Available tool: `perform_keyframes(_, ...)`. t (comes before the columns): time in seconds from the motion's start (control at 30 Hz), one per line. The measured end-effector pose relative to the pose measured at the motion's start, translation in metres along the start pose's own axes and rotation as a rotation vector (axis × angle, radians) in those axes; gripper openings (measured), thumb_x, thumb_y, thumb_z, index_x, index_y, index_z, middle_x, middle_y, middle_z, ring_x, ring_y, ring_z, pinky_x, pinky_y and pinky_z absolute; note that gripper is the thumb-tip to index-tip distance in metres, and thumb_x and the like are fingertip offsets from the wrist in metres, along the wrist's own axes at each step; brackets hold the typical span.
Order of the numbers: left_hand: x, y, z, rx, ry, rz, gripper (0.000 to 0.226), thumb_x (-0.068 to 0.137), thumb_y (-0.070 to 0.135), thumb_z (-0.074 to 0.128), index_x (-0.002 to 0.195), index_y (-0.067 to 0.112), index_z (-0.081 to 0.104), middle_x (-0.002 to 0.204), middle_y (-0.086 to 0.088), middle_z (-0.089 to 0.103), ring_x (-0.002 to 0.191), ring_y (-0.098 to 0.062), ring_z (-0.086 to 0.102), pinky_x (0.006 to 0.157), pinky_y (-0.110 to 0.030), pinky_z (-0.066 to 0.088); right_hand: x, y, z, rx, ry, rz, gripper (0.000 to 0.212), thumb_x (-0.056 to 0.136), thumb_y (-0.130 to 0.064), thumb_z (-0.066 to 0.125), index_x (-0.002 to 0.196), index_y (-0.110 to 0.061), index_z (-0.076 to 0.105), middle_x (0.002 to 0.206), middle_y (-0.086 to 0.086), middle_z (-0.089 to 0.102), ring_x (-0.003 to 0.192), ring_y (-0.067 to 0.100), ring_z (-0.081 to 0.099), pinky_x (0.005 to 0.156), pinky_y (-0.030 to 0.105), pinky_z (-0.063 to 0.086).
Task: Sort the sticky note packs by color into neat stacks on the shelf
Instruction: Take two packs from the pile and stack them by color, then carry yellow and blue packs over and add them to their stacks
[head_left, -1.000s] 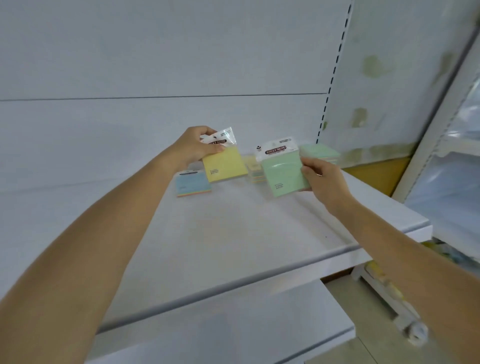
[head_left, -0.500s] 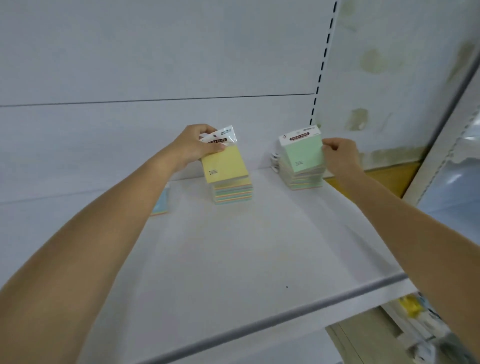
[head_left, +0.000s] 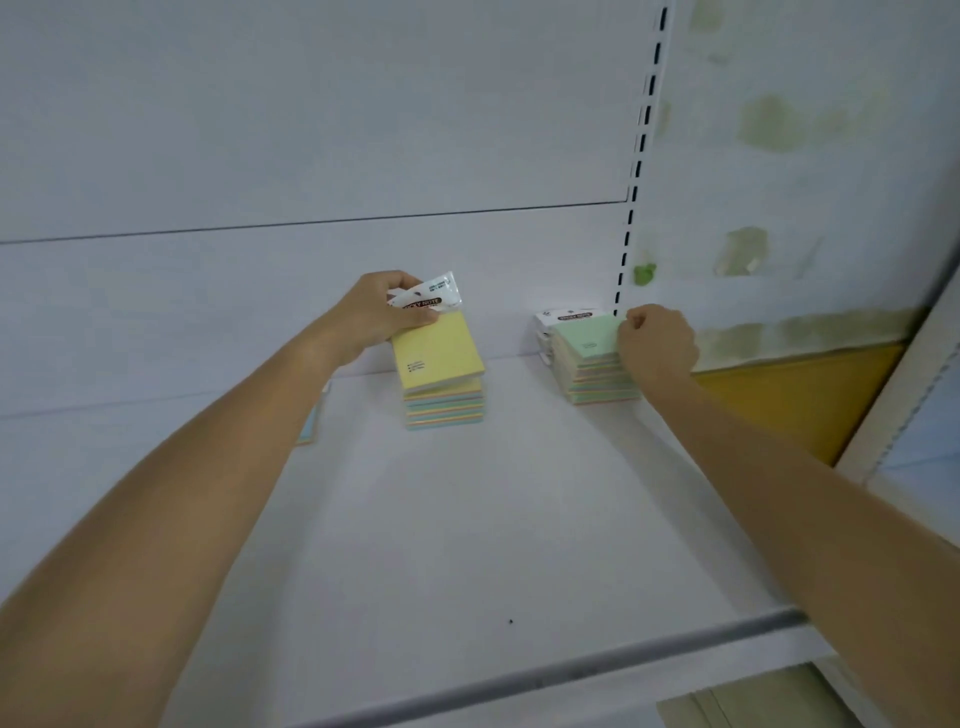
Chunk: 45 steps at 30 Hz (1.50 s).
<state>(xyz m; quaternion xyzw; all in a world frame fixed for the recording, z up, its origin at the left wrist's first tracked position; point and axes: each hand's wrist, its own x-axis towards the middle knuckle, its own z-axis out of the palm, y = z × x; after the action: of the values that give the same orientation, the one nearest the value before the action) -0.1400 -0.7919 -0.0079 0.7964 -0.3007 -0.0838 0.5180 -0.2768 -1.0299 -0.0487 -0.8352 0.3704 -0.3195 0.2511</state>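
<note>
1. The left hand (head_left: 379, 312) held a yellow pack (head_left: 436, 351) by its white top flap. The thumb and the curled fingers pinched that flap.
2. The yellow pack hung tilted over the middle stack (head_left: 445, 413), near the back edge of the shelf (head_left: 467, 545). Its low end was right at the top of the stack, but it was hard to tell if they touched.
3. The right hand (head_left: 657, 340) was curled up tight at the right side of a green pack (head_left: 589, 335). Its fingers pinched the edge of that pack.
4. The green pack lay flat on top of the right stack (head_left: 597, 384). This stack sat in the back right corner of the shelf, close to the wall.
5. The two stacks stood apart from each other.
6. A blue pack (head_left: 310, 426) lay flat near the back left of the shelf, partly hidden behind the left arm.
</note>
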Motion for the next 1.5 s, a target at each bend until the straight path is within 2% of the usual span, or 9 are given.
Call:
perform_keyframes(0.07, 0.003, -0.001, 0.001, 0.023, -0.004, -0.014, 0.019, 0.082, 0.009, 0.066, 0.096, 0.016, 0.056, 0.081, 0.004, 0.056, 0.07, -0.007, 0.053, 0.057, -0.014, 0.045, -0.005, -0.004, -0.002, -0.029, 0.093, -0.124, 0.032, 0.094, -0.022, 0.038, 0.117, -0.01, 0.057, 0.122, 0.018, 0.052, 0.116, 0.035, 0.045, 0.098, 0.04, 0.035)
perform_keyframes(0.27, 0.012, -0.009, 0.007, 0.085, -0.071, -0.053, 0.02, 0.082, 0.011, 0.066, 0.098, 0.013, 0.054, 0.085, 0.003, 0.056, 0.07, -0.009, 0.052, 0.052, -0.011, 0.046, -0.066, -0.018, 0.014, 0.086, -0.021, -0.877, 0.042, 0.085, -0.03, 0.045, 0.109, -0.001, 0.063, 0.107, 0.02, 0.063, 0.106, 0.024, 0.046, 0.091, 0.028, 0.037)
perform_keyframes(0.5, 0.016, -0.021, 0.016, 0.27, -0.081, -0.029, 0.023, 0.08, 0.012, 0.068, 0.099, 0.013, 0.055, 0.102, -0.006, 0.06, 0.09, -0.018, 0.053, 0.067, -0.018, 0.041, -0.102, -0.019, 0.027, -0.26, -0.608, -0.576, 0.075, 0.083, -0.061, 0.044, 0.136, -0.01, 0.032, 0.15, 0.006, 0.025, 0.14, 0.023, 0.018, 0.114, 0.033, 0.019)
perform_keyframes(0.7, -0.009, -0.022, 0.02, 0.57, 0.247, 0.22, 0.05, 0.082, 0.037, 0.063, 0.126, 0.018, 0.051, 0.129, -0.006, 0.05, 0.122, -0.022, 0.044, 0.1, -0.026, 0.031, -0.101, -0.022, 0.026, -0.3, -0.623, -0.572, 0.069, 0.083, -0.064, 0.039, 0.124, -0.009, 0.043, 0.138, 0.007, 0.038, 0.133, 0.025, 0.028, 0.109, 0.035, 0.026)
perform_keyframes(0.83, -0.046, -0.028, 0.024, 0.689, -0.009, 0.225, 0.058, 0.072, 0.06, 0.055, 0.117, 0.024, 0.062, 0.13, 0.004, 0.057, 0.121, -0.015, 0.044, 0.098, -0.017, 0.023, -0.1, -0.022, 0.027, -0.298, -0.636, -0.583, 0.071, 0.084, -0.063, 0.039, 0.127, -0.008, 0.042, 0.14, 0.009, 0.037, 0.134, 0.026, 0.027, 0.11, 0.036, 0.023)
perform_keyframes(1.0, -0.062, -0.031, 0.029, 0.655, 0.035, 0.21, 0.045, 0.078, 0.035, 0.068, 0.116, 0.013, 0.063, 0.13, -0.005, 0.059, 0.116, -0.021, 0.05, 0.088, -0.01, 0.022, -0.1, -0.021, 0.025, -0.281, -0.619, -0.582, 0.072, 0.083, -0.062, 0.041, 0.128, -0.006, 0.042, 0.141, 0.011, 0.037, 0.134, 0.027, 0.028, 0.11, 0.036, 0.024)
perform_keyframes(1.17, -0.069, -0.027, 0.025, 0.713, 0.068, 0.167, 0.054, 0.081, 0.045, 0.061, 0.129, 0.024, 0.052, 0.145, 0.002, 0.044, 0.132, -0.02, 0.037, 0.109, -0.025, 0.024, -0.103, -0.023, 0.013, -0.146, -0.486, -0.594, 0.079, 0.082, -0.059, 0.05, 0.141, -0.012, 0.027, 0.152, 0.006, 0.024, 0.141, 0.025, 0.018, 0.116, 0.036, 0.017)
perform_keyframes(1.33, -0.101, -0.021, -0.019, 0.895, 0.221, 0.221, 0.048, 0.09, 0.042, 0.049, 0.134, 0.022, 0.046, 0.143, 0.001, 0.047, 0.13, -0.023, 0.042, 0.106, -0.033, 0.032, -0.12, -0.053, -0.004, -0.125, -0.306, -0.861, 0.081, 0.073, -0.063, 0.041, 0.128, -0.004, 0.049, 0.137, 0.017, 0.049, 0.127, 0.036, 0.045, 0.106, 0.045, 0.035)
perform_keyframes(1.5, -0.162, -0.041, -0.094, 1.077, 0.36, 0.127, 0.045, 0.095, 0.037, 0.039, 0.136, 0.02, 0.042, 0.142, -0.001, 0.048, 0.13, -0.025, 0.042, 0.103, -0.035, 0.033, -0.181, -0.119, 0.014, -0.173, -0.477, -1.007, 0.07, 0.086, -0.054, 0.047, 0.142, -0.018, 0.027, 0.153, 0.002, 0.024, 0.141, 0.022, 0.019, 0.115, 0.033, 0.013)
